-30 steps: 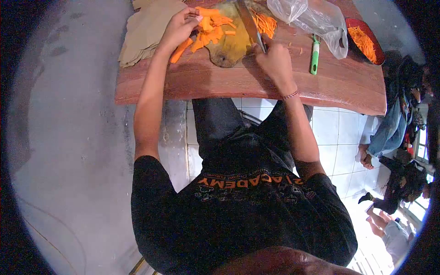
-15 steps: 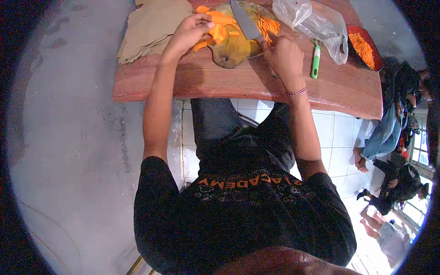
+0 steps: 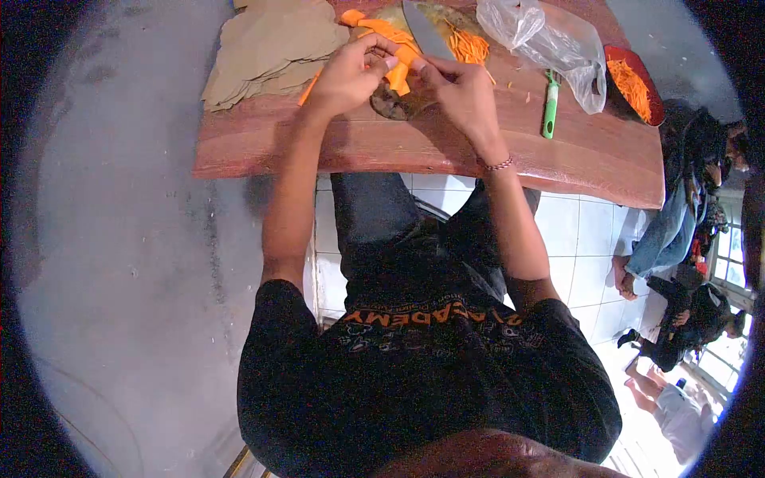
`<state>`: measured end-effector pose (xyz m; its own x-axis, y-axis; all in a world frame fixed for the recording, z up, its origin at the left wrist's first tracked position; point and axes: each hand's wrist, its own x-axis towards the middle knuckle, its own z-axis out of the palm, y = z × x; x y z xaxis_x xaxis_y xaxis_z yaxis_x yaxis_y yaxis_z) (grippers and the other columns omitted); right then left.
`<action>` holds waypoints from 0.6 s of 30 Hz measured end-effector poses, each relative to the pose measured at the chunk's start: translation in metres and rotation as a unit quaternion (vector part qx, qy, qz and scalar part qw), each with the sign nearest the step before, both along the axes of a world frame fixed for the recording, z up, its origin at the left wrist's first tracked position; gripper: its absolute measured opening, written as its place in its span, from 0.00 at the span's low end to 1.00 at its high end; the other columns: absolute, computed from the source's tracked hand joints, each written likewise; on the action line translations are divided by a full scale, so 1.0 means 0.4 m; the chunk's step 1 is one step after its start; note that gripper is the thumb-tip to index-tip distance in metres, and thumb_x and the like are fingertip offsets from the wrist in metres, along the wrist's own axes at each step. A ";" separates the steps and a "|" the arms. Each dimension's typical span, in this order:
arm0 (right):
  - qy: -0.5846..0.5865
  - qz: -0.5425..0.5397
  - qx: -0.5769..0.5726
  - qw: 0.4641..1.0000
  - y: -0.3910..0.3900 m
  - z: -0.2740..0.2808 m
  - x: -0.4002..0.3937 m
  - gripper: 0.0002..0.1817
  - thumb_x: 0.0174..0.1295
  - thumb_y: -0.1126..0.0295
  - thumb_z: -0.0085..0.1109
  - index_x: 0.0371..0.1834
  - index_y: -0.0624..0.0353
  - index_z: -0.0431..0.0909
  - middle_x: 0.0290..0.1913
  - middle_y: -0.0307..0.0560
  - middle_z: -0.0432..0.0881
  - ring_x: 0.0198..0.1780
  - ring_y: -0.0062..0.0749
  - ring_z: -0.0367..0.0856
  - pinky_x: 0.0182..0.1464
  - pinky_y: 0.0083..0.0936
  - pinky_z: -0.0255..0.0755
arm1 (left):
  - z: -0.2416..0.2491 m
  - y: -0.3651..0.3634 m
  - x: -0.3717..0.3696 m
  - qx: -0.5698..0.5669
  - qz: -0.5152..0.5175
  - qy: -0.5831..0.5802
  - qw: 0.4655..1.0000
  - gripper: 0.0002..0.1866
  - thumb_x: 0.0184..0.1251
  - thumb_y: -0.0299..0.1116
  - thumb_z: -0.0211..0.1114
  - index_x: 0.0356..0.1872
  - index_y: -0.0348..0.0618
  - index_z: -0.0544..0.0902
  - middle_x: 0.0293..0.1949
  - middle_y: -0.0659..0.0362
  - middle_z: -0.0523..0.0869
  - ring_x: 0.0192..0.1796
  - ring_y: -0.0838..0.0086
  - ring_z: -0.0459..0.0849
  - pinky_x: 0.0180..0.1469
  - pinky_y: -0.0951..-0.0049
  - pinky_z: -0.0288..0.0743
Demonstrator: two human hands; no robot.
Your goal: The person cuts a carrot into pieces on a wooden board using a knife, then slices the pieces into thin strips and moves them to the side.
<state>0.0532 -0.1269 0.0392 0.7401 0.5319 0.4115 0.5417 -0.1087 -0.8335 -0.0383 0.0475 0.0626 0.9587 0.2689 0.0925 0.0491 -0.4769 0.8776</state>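
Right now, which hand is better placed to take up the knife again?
The right hand, probably. The knife lies on the board just beyond its fingers, blade pointing away, while the left hand sits farther over, pinching carrot slices together with the right.

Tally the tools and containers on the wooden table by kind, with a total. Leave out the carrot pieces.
Knife: 1
Green-handled peeler: 1
Cutting board: 1
Clear plastic bag: 1
Red dish of carrot shreds: 1
Stack of brown paper sheets: 1
Total: 6
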 end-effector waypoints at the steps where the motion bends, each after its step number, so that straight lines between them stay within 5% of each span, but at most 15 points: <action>1: 0.076 0.019 -0.033 0.996 -0.007 0.003 -0.007 0.20 0.67 0.52 0.64 0.46 0.58 0.89 0.26 0.57 0.86 0.27 0.37 0.86 0.34 0.35 0.78 | -0.001 -0.009 -0.003 -0.032 0.011 -0.006 0.999 0.12 0.75 0.33 0.64 0.53 0.41 0.79 0.43 0.63 0.82 0.45 0.79 0.83 0.49 0.76 0.81; 5: 0.209 0.063 -0.004 0.976 -0.010 -0.041 -0.015 0.18 0.67 0.56 0.67 0.42 0.64 0.89 0.25 0.45 0.88 0.27 0.20 0.82 0.31 0.26 0.78 | -0.028 -0.028 -0.012 -0.127 0.018 -0.020 0.992 0.12 0.74 0.33 0.65 0.52 0.42 0.81 0.48 0.63 0.83 0.48 0.77 0.84 0.50 0.75 0.82; 9: 0.378 0.077 -0.017 0.922 -0.025 0.011 -0.055 0.16 0.68 0.63 0.66 0.48 0.67 0.87 0.35 0.45 0.89 0.35 0.22 0.84 0.37 0.19 0.78 | -0.047 -0.050 -0.014 -0.153 0.039 -0.063 0.985 0.12 0.71 0.32 0.68 0.51 0.41 0.82 0.48 0.61 0.85 0.50 0.77 0.84 0.52 0.76 0.82; 11: 0.457 0.101 0.084 0.880 -0.023 0.012 -0.063 0.16 0.68 0.67 0.66 0.50 0.71 0.84 0.36 0.48 0.88 0.36 0.26 0.86 0.36 0.20 0.80 | -0.045 -0.056 -0.016 -0.171 0.050 -0.071 0.981 0.13 0.69 0.31 0.69 0.51 0.40 0.82 0.49 0.60 0.86 0.51 0.77 0.84 0.53 0.76 0.81; 14: 0.469 0.102 0.146 0.865 -0.027 0.015 -0.063 0.14 0.67 0.71 0.66 0.47 0.74 0.83 0.36 0.52 0.88 0.35 0.29 0.88 0.36 0.20 0.84 | -0.023 -0.062 -0.033 -0.202 0.067 -0.084 0.973 0.17 0.68 0.29 0.70 0.55 0.40 0.81 0.51 0.58 0.88 0.53 0.75 0.85 0.57 0.75 0.80; 18: 0.493 0.145 0.194 0.836 -0.036 0.013 -0.060 0.15 0.67 0.72 0.65 0.51 0.74 0.82 0.39 0.53 0.88 0.37 0.33 0.89 0.36 0.22 0.85 | -0.057 -0.039 -0.050 -0.246 -0.035 -0.154 0.956 0.28 0.66 0.31 0.73 0.65 0.38 0.75 0.62 0.50 0.83 0.64 0.69 0.80 0.67 0.71 0.73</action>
